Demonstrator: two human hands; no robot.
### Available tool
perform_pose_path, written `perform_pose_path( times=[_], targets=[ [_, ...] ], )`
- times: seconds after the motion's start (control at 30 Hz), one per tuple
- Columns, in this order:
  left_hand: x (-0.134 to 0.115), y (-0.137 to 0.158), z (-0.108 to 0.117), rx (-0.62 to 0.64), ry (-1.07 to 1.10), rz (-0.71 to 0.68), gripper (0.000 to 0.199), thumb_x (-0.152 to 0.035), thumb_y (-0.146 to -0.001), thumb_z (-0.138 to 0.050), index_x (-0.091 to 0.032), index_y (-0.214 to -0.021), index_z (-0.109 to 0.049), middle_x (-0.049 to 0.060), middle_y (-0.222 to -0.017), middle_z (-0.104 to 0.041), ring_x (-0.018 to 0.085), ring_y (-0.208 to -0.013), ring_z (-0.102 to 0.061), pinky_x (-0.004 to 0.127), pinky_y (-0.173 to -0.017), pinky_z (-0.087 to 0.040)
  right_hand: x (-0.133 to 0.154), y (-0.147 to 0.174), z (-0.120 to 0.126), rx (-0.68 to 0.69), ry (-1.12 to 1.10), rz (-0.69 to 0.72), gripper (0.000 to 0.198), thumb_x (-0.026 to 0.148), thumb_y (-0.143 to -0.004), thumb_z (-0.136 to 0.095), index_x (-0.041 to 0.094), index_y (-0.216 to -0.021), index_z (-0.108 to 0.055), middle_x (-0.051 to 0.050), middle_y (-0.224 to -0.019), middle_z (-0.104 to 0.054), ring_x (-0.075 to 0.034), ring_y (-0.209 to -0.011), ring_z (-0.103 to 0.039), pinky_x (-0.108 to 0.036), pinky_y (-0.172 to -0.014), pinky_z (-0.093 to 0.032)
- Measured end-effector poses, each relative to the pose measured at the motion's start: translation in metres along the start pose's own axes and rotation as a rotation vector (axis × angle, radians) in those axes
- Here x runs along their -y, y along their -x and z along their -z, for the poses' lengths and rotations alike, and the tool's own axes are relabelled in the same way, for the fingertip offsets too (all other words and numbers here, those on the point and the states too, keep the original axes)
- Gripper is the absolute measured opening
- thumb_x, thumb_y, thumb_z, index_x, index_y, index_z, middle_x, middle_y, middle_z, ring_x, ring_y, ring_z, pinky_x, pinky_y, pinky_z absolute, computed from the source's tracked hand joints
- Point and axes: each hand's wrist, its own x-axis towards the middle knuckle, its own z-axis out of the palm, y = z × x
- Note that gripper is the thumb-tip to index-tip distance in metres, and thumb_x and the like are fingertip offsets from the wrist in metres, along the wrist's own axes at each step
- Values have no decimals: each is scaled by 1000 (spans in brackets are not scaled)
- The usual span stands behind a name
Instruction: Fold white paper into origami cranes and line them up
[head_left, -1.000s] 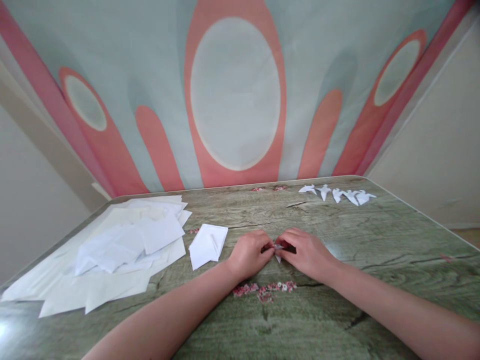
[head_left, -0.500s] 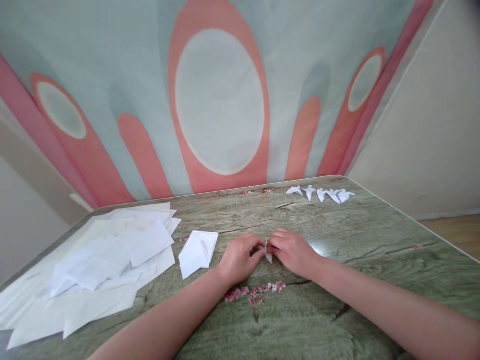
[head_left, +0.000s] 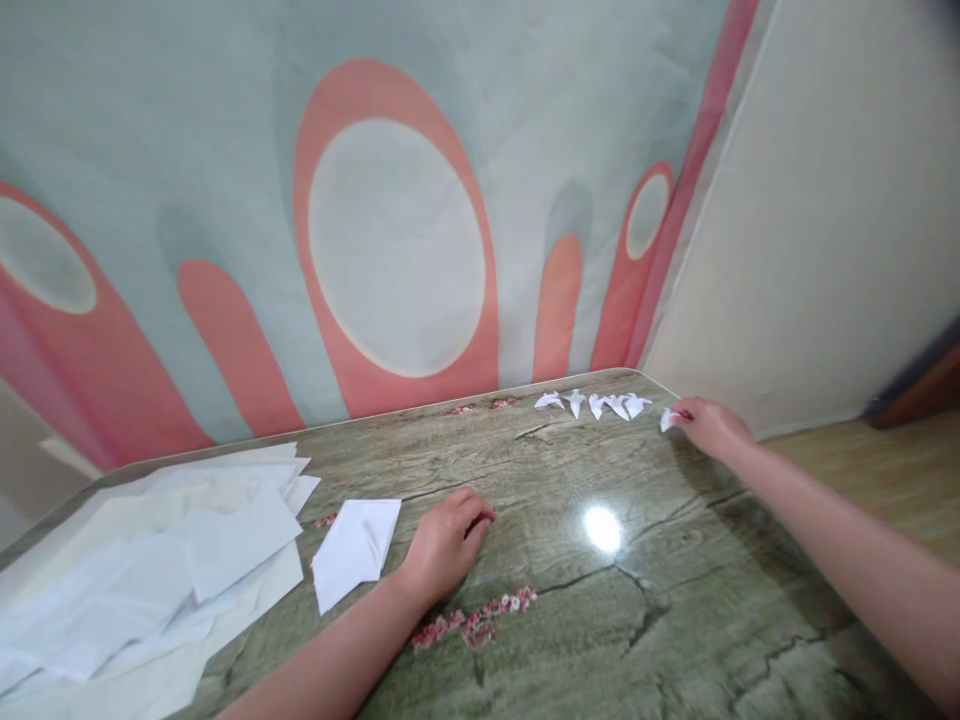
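At the table's far right edge, my right hand (head_left: 709,425) pinches a small white folded paper crane (head_left: 667,420) between thumb and fingers. A row of several similar white paper cranes (head_left: 596,403) lies just left of it along the back edge. My left hand (head_left: 448,540) rests on the tabletop near the middle, its fingers curled in and nothing seen in them. Close by on its left lies a small stack of white paper squares (head_left: 351,548), with a folded corner on top.
A large spread pile of white paper sheets (head_left: 244,535) covers the left side of the wood-patterned table (head_left: 540,650). Printed pink flowers (head_left: 476,620) mark its surface. Behind stands a wall hanging (head_left: 247,190) with coral shapes, and a plain wall (head_left: 817,220) is on the right.
My right hand has moved from beside my left hand to the far right, taking the paper crane with it. The left hand has let go and stays near its place. My view has turned right.
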Motion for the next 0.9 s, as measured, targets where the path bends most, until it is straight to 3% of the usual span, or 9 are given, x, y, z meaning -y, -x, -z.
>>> perform_pose_path(
  times=[0.1, 0.3, 0.6, 0.8, 0.9],
  targets=[
    [-1, 0, 1, 8, 0, 2, 18, -17, -89, -44, -20, -90, -61, 4, -90, -60, 17, -86, -57, 27, -78, -42, -26, -15, -13, 81, 60, -66, 29, 31, -92, -53, 19, -117, -57, -9, -120, -57, -20, -100, -59, -39, -84, -51],
    [-2, -2, 3, 19, 5, 22, 18, -18, -90, -44, -20, -89, -62, 4, -90, -60, 17, -86, -57, 27, -77, -42, -36, -41, -42, 115, 65, -72, 31, 32, -91, -54, 17, -118, -55, -9, -120, -57, -20, -100, -60, -41, -83, -51],
    [-2, -3, 3, 29, 16, 28, 17, -18, -90, -45, -20, -90, -62, 3, -90, -61, 17, -87, -57, 27, -78, -42, -50, -41, -55, 38, -10, -52, 30, 32, -91, -54, 17, -117, -56, -9, -118, -58, -20, -98, -60, -41, -83, -52],
    [-2, -2, 3, 34, 26, 26, 18, -19, -91, -45, -20, -90, -63, 3, -91, -62, 17, -87, -57, 27, -78, -42, -52, -38, -55, -58, -81, -37, 26, 36, -86, -54, 19, -99, -68, -3, -90, -70, -19, -79, -63, -30, -69, -48],
    [-2, -2, 3, 30, 23, 28, 18, -20, -91, -44, -21, -91, -63, 4, -90, -62, 17, -86, -57, 27, -78, -42, -51, -37, -52, -106, -82, -27, 27, 35, -85, -50, 21, -96, -70, -4, -91, -71, -20, -80, -63, -30, -68, -45]
  ],
)
